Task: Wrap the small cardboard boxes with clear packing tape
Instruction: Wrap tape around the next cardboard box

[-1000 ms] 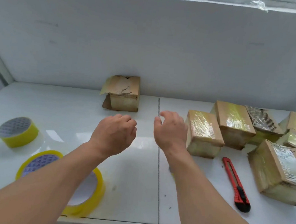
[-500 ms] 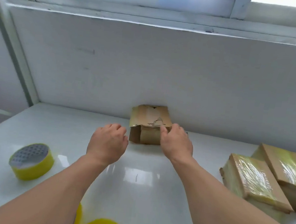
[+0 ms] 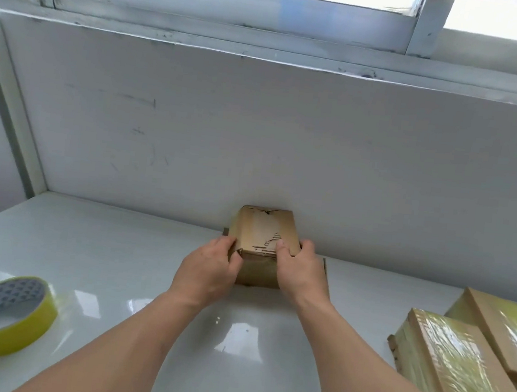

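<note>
Both hands now reach the unwrapped box (image 3: pixel 263 247): left hand (image 3: pixel 211 270), right hand (image 3: pixel 298 273) gripping its sides; wrapping pending.

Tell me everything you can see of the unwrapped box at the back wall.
The unwrapped box is small, brown, plain cardboard with no tape sheen. Its top face is scuffed pale, with torn paper near the front edge and a ragged tear at the rear edge. It sits flat on the white table, its back against the wall. The left hand and right hand grip its two sides.
</note>
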A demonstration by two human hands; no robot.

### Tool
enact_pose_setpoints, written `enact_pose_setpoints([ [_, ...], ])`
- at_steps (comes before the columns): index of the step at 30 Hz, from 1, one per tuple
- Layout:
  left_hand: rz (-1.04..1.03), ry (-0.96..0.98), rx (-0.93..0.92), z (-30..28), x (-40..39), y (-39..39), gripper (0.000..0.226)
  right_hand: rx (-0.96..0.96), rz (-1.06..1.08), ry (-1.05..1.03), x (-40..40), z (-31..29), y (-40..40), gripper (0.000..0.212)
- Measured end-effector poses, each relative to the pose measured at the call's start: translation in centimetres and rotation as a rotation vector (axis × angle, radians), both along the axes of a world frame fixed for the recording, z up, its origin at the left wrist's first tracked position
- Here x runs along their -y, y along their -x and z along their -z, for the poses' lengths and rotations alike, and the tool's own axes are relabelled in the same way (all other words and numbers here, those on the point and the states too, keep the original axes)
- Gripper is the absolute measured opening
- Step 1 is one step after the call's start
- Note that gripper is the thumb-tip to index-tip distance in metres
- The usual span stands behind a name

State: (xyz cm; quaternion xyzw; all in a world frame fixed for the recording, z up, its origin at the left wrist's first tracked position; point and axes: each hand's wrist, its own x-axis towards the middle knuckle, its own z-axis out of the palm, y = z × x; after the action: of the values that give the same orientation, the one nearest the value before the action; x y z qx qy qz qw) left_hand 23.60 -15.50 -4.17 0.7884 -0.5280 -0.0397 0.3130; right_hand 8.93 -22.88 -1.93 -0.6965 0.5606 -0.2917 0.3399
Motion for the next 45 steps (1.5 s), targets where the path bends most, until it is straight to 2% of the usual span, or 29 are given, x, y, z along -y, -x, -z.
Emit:
enact_pose_setpoints([
  [4, 0.069, 0.012, -0.074, -0.5, -2.9, 2.5, 0.038, 0.068, 0.036, -0.030, -2.7, -0.4, 1.9, 0.044],
  [9, 0.098, 0.091, -0.315, -2.0, -7.3, 6.2, 0.051, 0.092, 0.071, -0.048, -7.7, -1.2, 5.8, 0.023],
  [12, 0.060, 0.109, -0.390, -2.5, -10.4, 8.8, 0.058, 0.092, 0.087, -0.055, -12.0, -1.7, 8.5, 0.024],
  [16, 0.050, 0.073, -0.414, -3.6, -14.9, 12.1, 0.042, 0.078, 0.117, -0.065, -18.0, -2.4, 12.3, 0.025],
  [19, 0.033, -0.021, -0.361, -3.7, -18.0, 14.2, 0.046, 0.064, 0.132, -0.084, -22.4, -2.5, 15.2, 0.026],
  [23, 0.002, -0.223, -0.110, -3.7, -20.5, 15.9, 0.050, 0.065, 0.144, -0.174, -26.1, -2.0, 17.9, 0.026],
  [26, -0.068, -0.223, -0.025, -4.4, -20.0, 16.0, 0.045, 0.027, 0.117, -0.213, -26.3, -1.8, 18.7, 0.029],
  [30, -0.069, -0.130, -0.215, -5.0, -17.6, 15.7, 0.048, -0.073, 0.098, -0.206, -23.3, -3.3, 18.4, 0.060],
  [34, -0.048, -0.200, -0.295, -5.2, -14.9, 15.8, 0.055, -0.086, 0.026, -0.113, -17.8, -5.2, 15.6, 0.065],
  [37, -0.048, -0.336, -0.289, -5.1, -12.9, 15.6, 0.058, -0.091, -0.091, -0.164, -15.0, -5.5, 13.6, 0.056],
  [39, -0.010, -0.400, -0.373, -5.0, -12.1, 15.3, 0.057, -0.031, -0.130, -0.247, -14.4, -4.6, 13.5, 0.042],
  [42, 0.034, -0.335, -0.615, -4.1, -12.4, 15.1, 0.048, 0.156, -0.130, -0.351, -14.7, -2.7, 14.4, 0.019],
  [45, 0.028, -0.238, -0.820, -2.8, -12.5, 15.3, 0.034, 0.229, -0.101, -0.352, -14.5, -1.7, 14.6, 0.011],
])
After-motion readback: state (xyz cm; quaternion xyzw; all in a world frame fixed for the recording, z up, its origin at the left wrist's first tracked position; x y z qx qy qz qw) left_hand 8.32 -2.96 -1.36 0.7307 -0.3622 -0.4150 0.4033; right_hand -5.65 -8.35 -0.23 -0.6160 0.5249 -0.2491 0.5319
